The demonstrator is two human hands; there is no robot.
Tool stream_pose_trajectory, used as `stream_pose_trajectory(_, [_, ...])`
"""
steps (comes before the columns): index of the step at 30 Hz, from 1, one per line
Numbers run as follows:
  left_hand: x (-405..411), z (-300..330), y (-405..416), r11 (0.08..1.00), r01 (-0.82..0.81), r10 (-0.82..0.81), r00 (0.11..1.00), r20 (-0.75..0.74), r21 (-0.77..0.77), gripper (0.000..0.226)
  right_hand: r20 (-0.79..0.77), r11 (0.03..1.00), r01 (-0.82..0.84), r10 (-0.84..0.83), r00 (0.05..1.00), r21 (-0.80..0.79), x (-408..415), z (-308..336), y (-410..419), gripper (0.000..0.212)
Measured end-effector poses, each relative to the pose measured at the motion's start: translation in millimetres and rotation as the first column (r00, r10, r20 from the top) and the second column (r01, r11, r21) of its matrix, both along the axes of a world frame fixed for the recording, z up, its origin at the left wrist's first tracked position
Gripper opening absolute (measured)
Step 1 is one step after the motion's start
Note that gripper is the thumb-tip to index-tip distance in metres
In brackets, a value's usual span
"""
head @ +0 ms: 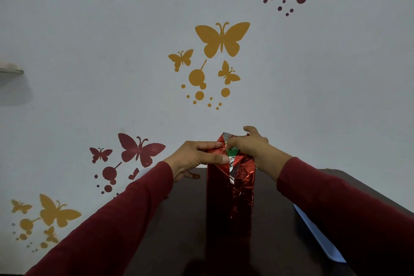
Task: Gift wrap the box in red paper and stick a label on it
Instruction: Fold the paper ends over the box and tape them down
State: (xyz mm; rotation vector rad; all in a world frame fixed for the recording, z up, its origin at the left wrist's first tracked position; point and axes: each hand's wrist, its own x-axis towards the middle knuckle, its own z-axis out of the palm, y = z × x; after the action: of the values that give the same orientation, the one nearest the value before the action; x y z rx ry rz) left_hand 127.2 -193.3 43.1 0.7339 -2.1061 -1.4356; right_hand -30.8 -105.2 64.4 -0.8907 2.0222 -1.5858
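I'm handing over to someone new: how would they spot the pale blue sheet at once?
Start at the dark table, where the tall box in red paper stands upright between both hands. Look toward the table's right edge, beside the right sleeve: the pale blue sheet lies flat there, the only light, matte thing on the table.

text: none legible | box (233, 152): green patch (print too small to read)

Dark table (275, 226) bears the red-wrapped box (230, 199) (upright) and a pale sheet (318, 237).

Pale wall (112, 74) (butterfly decals (221, 38)), dark table (190, 219)
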Motion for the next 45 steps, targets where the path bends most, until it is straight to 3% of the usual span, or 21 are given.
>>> stream_pose_trajectory(5, [1, -1, -1, 1.0, 0.013, -0.013, 1.0, 0.005, 0.003, 0.055, 0.064, 0.994, -0.1, 0.102, 0.993, -0.032, -3, -5, -7, 0.12])
stream_pose_trajectory(11, [1, 1, 2, 0.999, 0.022, -0.022, 1.0, 0.009, 0.027, 0.055, -0.068, 0.999, -0.002, -0.001, 0.998, -0.042, -5, -6, 3, 0.091])
stream_pose_trajectory(15, [2, 3, 5, 1.0, 0.011, -0.011, 1.0, 0.02, 0.02, 0.055, 0.003, 0.996, -0.077, 0.078, 0.997, -0.04, -3, -8, 4, 0.107])
stream_pose_trajectory(21, [3, 3, 9, 0.999, 0.005, -0.005, 1.0, 0.015, 0.035, 0.053, -0.08, 0.993, 0.034, -0.043, 0.996, -0.111, -2, -8, 8, 0.085])
stream_pose_trajectory(26, [7, 2, 14, 1.0, -0.018, 0.018, 0.999, -0.03, 0.002, 0.052, 0.063, 0.984, -0.028, 0.04, 0.997, -0.179, 2, -6, 24, 0.1])
stream_pose_trajectory(29, [8, 3, 23, 0.996, -0.076, 0.067, 0.987, -0.145, -0.057, 0.041, 0.047, 0.969, 0.048, -0.038, 0.998, -0.242, -4, -5, 48, 0.073])
stream_pose_trajectory(31, [5, 3, 32, 0.962, -0.181, 0.118, 0.951, -0.284, -0.206, 0.027, 0.072, 0.957, 0.074, -0.056, 0.996, -0.281, -12, -8, 70, 0.05])
stream_pose_trajectory(33, [-3, 2, 40, 0.851, -0.345, 0.161, 0.889, -0.429, -0.396, 0.014, 0.123, 0.949, 0.078, -0.042, 0.992, -0.306, -17, -15, 95, 0.026])
stream_pose_trajectory(35, [-12, 1, 55, 0.726, -0.443, 0.145, 0.846, -0.513, -0.525, 0.006, 0.128, 0.958, 0.075, -0.041, 0.991, -0.278, -21, -23, 119, 0.016])
stream_pose_trajectory(37, [-26, -1, 76, 0.617, -0.438, 0.072, 0.858, -0.508, -0.654, 0.005, 0.075, 0.965, 0.112, -0.097, 0.992, -0.236, -29, -33, 143, 0.014])
stream_pose_trajectory(39, [-41, -7, 97, 0.537, -0.384, -0.023, 0.883, -0.468, -0.751, 0.005, -0.074, 0.967, 0.175, -0.191, 0.979, -0.184, -38, -42, 162, 0.013])
stream_pose_trajectory(43, [-82, -36, 128, 0.522, -0.212, -0.219, 0.903, -0.37, -0.826, 0.005, -0.448, 0.942, 0.336, -0.293, 0.845, 0.017, -75, -67, 193, 0.027])
stream_pose_trajectory(45, [-105, -55, 136, 0.558, -0.121, -0.241, 0.923, -0.3, -0.821, 0.008, -0.502, 0.906, 0.388, -0.261, 0.825, 0.167, -94, -79, 201, 0.032])
